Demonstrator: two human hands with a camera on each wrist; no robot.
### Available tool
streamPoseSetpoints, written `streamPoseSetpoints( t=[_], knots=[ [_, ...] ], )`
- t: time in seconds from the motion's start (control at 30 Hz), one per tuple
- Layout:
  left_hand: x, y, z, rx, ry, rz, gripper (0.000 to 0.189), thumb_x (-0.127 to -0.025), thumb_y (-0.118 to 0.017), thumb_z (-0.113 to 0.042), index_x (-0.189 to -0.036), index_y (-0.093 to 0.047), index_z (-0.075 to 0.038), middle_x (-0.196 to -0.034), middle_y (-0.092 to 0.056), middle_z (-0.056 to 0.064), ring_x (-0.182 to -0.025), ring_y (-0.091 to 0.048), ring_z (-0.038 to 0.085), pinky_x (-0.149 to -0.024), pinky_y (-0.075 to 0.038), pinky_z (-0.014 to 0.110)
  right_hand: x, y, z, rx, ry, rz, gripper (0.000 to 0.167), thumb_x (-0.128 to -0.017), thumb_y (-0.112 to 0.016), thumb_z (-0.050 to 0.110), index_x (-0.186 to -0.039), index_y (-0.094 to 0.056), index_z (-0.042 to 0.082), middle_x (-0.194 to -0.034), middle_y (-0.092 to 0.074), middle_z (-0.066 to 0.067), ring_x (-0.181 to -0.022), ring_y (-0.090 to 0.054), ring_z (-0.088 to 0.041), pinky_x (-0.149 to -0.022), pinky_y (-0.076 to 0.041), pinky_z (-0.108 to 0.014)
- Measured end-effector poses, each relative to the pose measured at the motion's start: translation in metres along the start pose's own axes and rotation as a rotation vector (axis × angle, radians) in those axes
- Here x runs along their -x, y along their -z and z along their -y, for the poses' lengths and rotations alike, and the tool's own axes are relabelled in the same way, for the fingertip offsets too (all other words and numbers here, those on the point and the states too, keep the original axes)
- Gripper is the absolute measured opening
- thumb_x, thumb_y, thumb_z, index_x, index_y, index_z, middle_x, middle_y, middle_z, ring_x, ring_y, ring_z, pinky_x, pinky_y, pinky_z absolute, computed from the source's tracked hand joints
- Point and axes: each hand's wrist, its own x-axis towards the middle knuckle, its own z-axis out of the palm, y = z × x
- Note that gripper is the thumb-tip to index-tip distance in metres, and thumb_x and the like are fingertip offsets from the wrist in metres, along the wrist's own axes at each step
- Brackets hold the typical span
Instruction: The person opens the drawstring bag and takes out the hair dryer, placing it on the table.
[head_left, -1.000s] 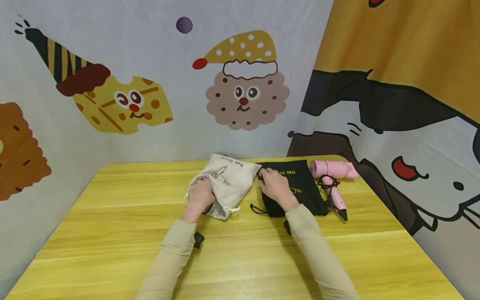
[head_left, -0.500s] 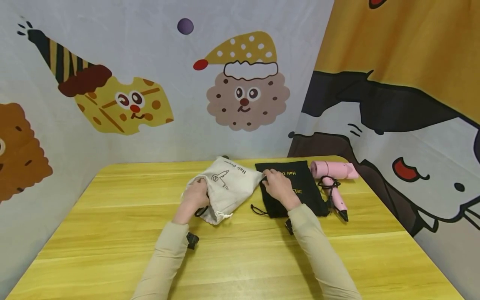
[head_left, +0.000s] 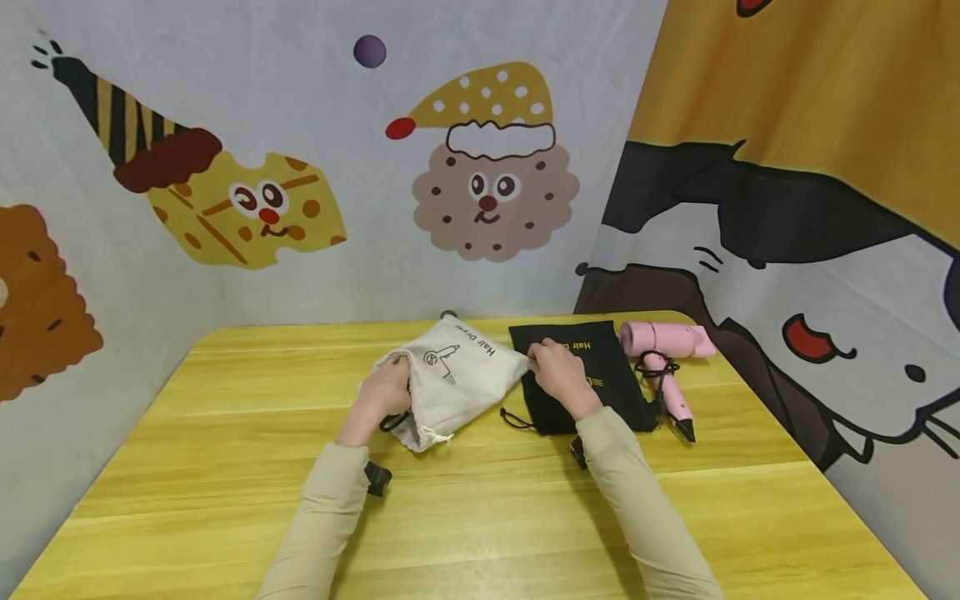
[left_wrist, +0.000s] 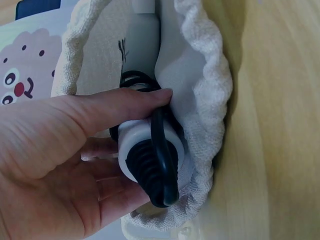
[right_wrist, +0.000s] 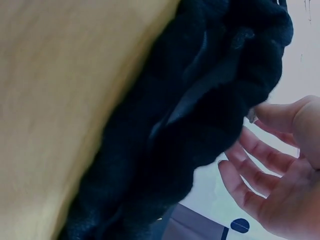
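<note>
A white drawstring bag [head_left: 468,375] printed "Hair Dryer" lies on the table, its mouth towards the left hand [head_left: 384,390]. In the left wrist view that hand [left_wrist: 65,150] reaches into the gathered opening and grips the handle end of a pale hair dryer [left_wrist: 142,50]. Thumb and fingers lie round the handle and its black cord [left_wrist: 160,150]; the dryer's far end is hidden in the bag. My right hand [head_left: 558,375] pinches the white bag's far-right corner, above a black drawstring bag [head_left: 600,400]. The right wrist view shows this hand [right_wrist: 280,165] beside the black bag's gathered mouth [right_wrist: 215,100].
A pink hair dryer [head_left: 667,339] with its cord wound up lies right of the black bag, near the table's back right corner. The wooden table [head_left: 480,517] ends at a patterned cloth wall [head_left: 300,292].
My left hand has drawn back towards the lower left, and the white bag's mouth has shifted with it. The right hand has moved slightly right, pulling the bag's corner over the black bag.
</note>
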Motion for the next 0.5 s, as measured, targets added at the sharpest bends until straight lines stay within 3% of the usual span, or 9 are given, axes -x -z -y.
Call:
streamPoseSetpoints(
  t=[0.3, 0.5],
  knots=[
    [0.0002, 0.0036, 0.0058, 0.027, -0.039, 0.006, 0.069, -0.076, -0.07, -0.01, -0.135, -0.041, 0.01, -0.139, -0.045, 0.027, -0.124, -0.048, 0.044, -0.099, -0.045, 0.053, -0.0012, 0.0015, 0.0003, -0.012, -0.021, 0.054, 0.009, -0.092, -0.061, 0.016, -0.097, -0.066, 0.011, -0.091, -0.064, -0.008, -0.069, -0.058, -0.018, -0.05, -0.042, -0.028],
    [-0.0003, 0.004, 0.01, 0.04, -0.051, 0.023, 0.075, -0.071, -0.076, -0.013, -0.133, -0.042, 0.011, -0.133, -0.05, 0.028, -0.121, -0.05, 0.043, -0.099, -0.045, 0.052, 0.0005, 0.0035, -0.0008, -0.003, -0.022, 0.059, 0.009, -0.091, -0.062, 0.015, -0.097, -0.067, 0.011, -0.09, -0.064, -0.008, -0.068, -0.057, -0.019, -0.05, -0.041, -0.028]
  ],
)
